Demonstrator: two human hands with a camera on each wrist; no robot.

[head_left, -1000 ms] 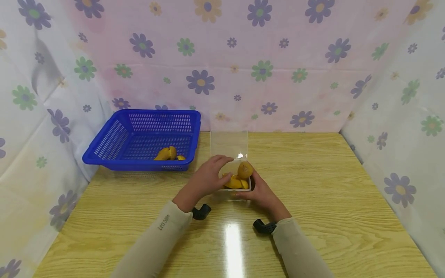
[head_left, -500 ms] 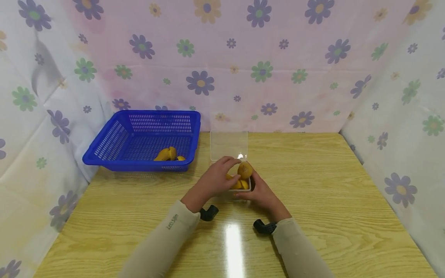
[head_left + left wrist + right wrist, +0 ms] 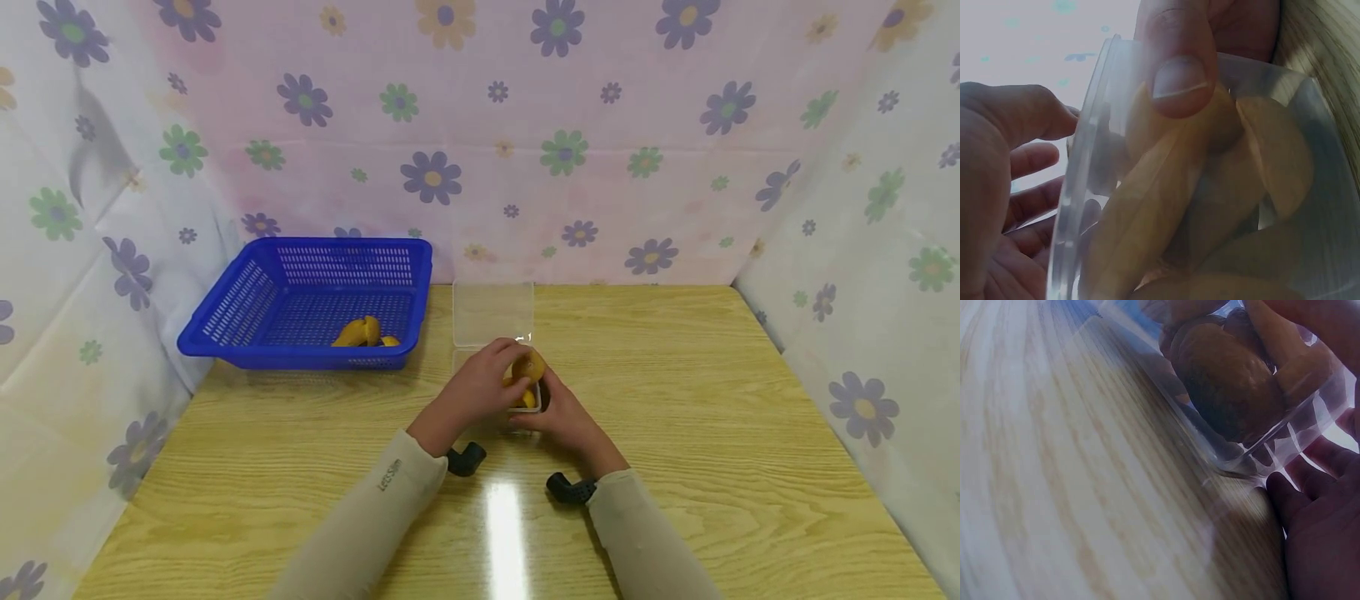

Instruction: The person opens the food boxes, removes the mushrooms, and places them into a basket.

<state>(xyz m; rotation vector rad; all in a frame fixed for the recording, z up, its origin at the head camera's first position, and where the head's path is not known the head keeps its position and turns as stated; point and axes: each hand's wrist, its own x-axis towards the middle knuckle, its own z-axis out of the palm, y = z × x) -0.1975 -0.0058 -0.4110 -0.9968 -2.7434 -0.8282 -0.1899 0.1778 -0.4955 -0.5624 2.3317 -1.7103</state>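
A clear plastic box (image 3: pixel 537 407) with its lid (image 3: pixel 493 313) flipped back stands at mid-table. Inside lie several yellow, rounded and elongated pieces (image 3: pixel 1141 212), possibly fruit; their kind is unclear. On top at the right sits a round brownish-yellow piece (image 3: pixel 532 367). My right hand (image 3: pixel 567 421) grips the box's near right corner, its thumb (image 3: pixel 1179 81) against the front wall. My left hand (image 3: pixel 480 387) reaches over the box from the left, thumb and fingers spread beside the round piece and partly covering it. Whether they touch it is hidden.
A blue slotted basket (image 3: pixel 300 358) stands at the back left, with several yellow pieces (image 3: pixel 352 334) in its near right corner. Flowered cloth (image 3: pixel 480 125) hangs behind and along both sides of the wooden table (image 3: pixel 712 417). Black curved mounts (image 3: pixel 467 459) stick out at both wrists.
My left hand has moved right across the box, its fingers now over the left side of the round piece and covering more of the contents. The right hand and box have stayed put.
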